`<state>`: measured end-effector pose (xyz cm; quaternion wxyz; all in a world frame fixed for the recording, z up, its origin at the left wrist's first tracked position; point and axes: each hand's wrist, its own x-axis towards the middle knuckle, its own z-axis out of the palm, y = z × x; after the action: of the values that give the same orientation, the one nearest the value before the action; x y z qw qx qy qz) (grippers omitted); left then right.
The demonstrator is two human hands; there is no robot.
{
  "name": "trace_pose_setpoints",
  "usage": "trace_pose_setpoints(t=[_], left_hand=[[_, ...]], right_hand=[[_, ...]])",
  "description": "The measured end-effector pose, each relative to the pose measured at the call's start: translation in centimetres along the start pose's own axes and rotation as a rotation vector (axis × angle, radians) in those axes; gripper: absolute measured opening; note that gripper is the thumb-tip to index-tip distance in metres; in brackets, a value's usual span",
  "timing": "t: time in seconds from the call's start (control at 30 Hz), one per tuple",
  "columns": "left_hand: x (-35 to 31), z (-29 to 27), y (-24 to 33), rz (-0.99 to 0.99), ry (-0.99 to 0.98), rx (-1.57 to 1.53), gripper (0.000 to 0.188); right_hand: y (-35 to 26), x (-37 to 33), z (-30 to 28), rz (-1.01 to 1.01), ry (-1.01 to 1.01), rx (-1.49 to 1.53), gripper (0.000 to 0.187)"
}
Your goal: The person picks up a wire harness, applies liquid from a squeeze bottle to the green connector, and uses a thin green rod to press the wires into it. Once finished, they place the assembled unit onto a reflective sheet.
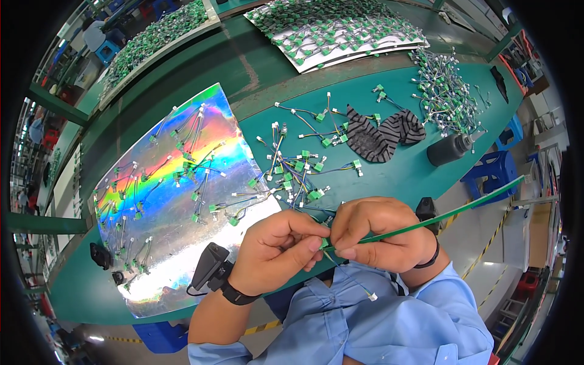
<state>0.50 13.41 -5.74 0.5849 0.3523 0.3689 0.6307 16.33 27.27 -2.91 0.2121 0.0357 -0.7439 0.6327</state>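
Just above my lap, my two hands meet fingertip to fingertip. Pinched between the thumb and fingers of my left hand (pixel 274 250) is a small green connector (pixel 324 243). Thin wires hang below it, with a white plug (pixel 372 297) at their end. My right hand (pixel 389 234) grips a long, narrow green strip (pixel 468 208) that runs out to the upper right. The near end of the strip reaches the connector; my fingers hide whether they are joined. Beyond my hands, a loose pile of green connectors with wires (pixel 298 176) lies on the green table (pixel 389 173).
On the left lies a shiny rainbow sheet (pixel 210 128) with scattered wired connectors. A striped cloth (pixel 372 139) and a dark bottle (pixel 447 150) are at the right, near a big heap of connectors (pixel 447 91). Loaded white boards (pixel 340 52) stand behind.
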Motion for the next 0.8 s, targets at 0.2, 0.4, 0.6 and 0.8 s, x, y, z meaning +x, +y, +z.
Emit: trace_pose_setpoints(t=[0.2, 0.4, 0.6, 0.8], left_hand=[[0.0, -0.1, -0.3, -0.034, -0.038, 0.014, 0.014], [0.2, -0.4, 0.0, -0.143, -0.06, 0.003, 0.012], [0.2, 0.0, -0.4, -0.156, -0.069, 0.052, 0.013], [0.3, 0.2, -0.3, -0.184, -0.049, 0.048, 0.014]], right_hand=[[0.1, 0.1, -0.9, -0.122, -0.13, -0.166, 0.006], [0.0, 0.1, -1.1, -0.171, -0.164, -0.207, 0.005], [-0.7, 0.0, -1.6, -0.127, -0.303, -0.362, 0.007], [0.6, 0.3, -2.4, -0.156, -0.356, -0.139, 0.007]])
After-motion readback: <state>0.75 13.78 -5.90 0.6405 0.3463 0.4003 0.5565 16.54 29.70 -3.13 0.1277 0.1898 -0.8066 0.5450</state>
